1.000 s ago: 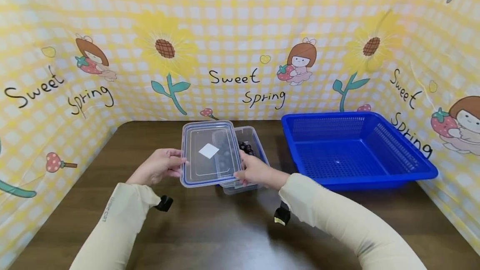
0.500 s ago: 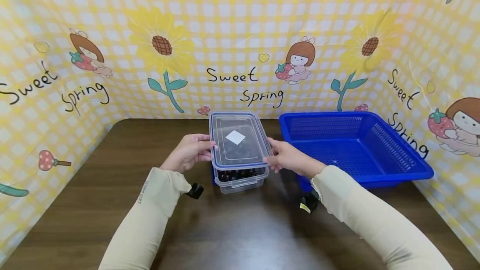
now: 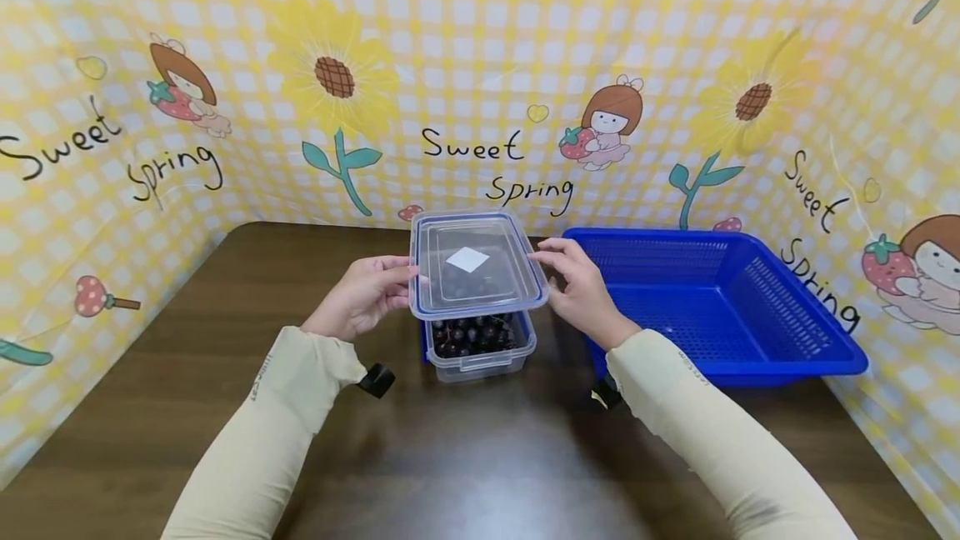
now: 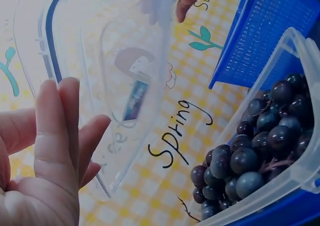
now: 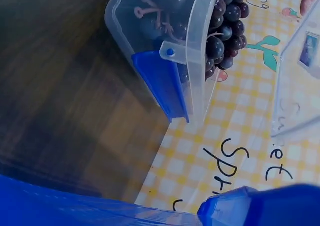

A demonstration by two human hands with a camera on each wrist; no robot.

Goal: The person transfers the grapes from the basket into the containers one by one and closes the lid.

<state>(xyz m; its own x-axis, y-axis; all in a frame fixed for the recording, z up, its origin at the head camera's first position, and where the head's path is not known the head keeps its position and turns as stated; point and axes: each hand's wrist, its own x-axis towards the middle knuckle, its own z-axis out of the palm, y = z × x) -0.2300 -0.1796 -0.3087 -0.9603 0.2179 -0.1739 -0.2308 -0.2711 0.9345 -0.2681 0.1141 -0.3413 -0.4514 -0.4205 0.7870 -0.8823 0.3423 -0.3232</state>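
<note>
A clear plastic lid [image 3: 468, 286] with a blue seal and a white diamond label hangs over a clear food container [image 3: 480, 363]. Dark grapes [image 3: 472, 333] fill the container; the lid covers its rear part in the head view. My left hand [image 3: 363, 294] pinches the lid's left edge, thumb above and fingers beneath. At the opposite edge, my right hand [image 3: 581, 290] has its fingers loosely spread, fingertips right at the rim. In the left wrist view the lid [image 4: 135, 41] stands well above the grapes [image 4: 245, 158]. Blue clip flaps [image 5: 157, 81] hang from the container's sides.
A large blue plastic basket [image 3: 667, 307] stands to the right, close to my right hand. The brown wooden table [image 3: 465, 457] ends at the back against a yellow checked cloth [image 3: 480, 48], which also rises on both sides.
The lid has moved right, from beside the container to over it, and its front edge now sits higher above the grapes. My right hand's grip on the lid has loosened.
</note>
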